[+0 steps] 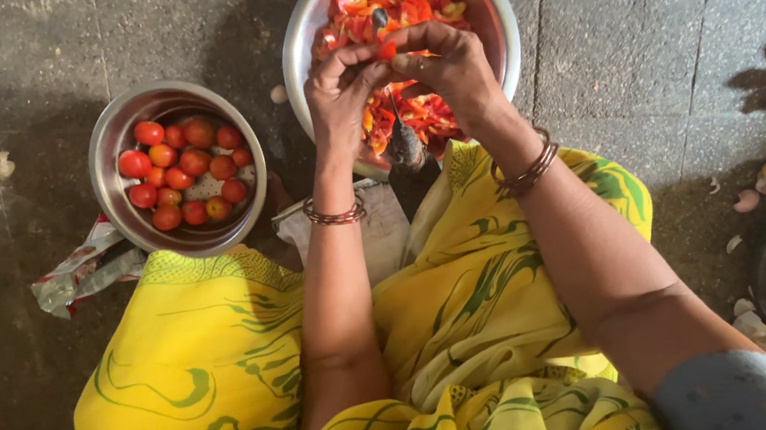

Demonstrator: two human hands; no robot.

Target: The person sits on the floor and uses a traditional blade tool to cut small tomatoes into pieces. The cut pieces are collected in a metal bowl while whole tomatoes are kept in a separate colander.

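Head view: both hands, left hand point(338, 85) and right hand point(446, 59), pinch a tomato piece point(387, 50) against the upright blade point(401, 131); fingertips should stay clear while cut pieces drop into the bowl point(301, 35) beneath.

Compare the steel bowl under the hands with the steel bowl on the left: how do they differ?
The bowl under the hands holds cut tomato pieces; the left bowl holds whole small tomatoes. The first looks wider and fuller. Both hands, left and right, work over the first; nothing touches the second. Both are round, shiny metal.
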